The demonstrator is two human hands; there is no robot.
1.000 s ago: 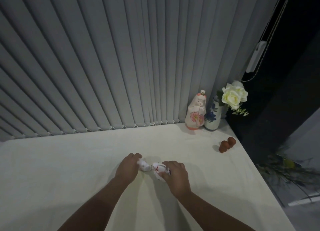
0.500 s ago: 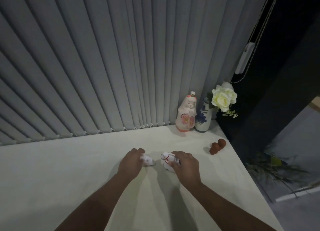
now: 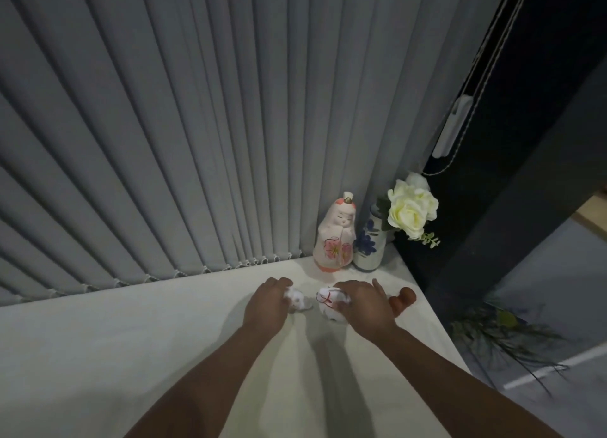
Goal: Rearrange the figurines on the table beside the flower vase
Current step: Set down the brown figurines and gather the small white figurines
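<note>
My left hand grips a small white figurine on the white table. My right hand grips a rounder white figurine with red markings just beside it. Both figurines sit close in front of a tall pink-and-white doll figurine, which stands against the blue-flowered vase holding a white rose. A small brown figurine lies behind my right hand, partly hidden by it.
Grey vertical blinds hang along the table's far edge. The table's right edge drops off beside a dark pillar. A blind cord with a white weight hangs at the right. A dark plant lies on the floor below.
Both hands have carried the two white figurines away from me and to the right, nearer the doll and the vase. The brown figurine is now partly covered by my right hand.
</note>
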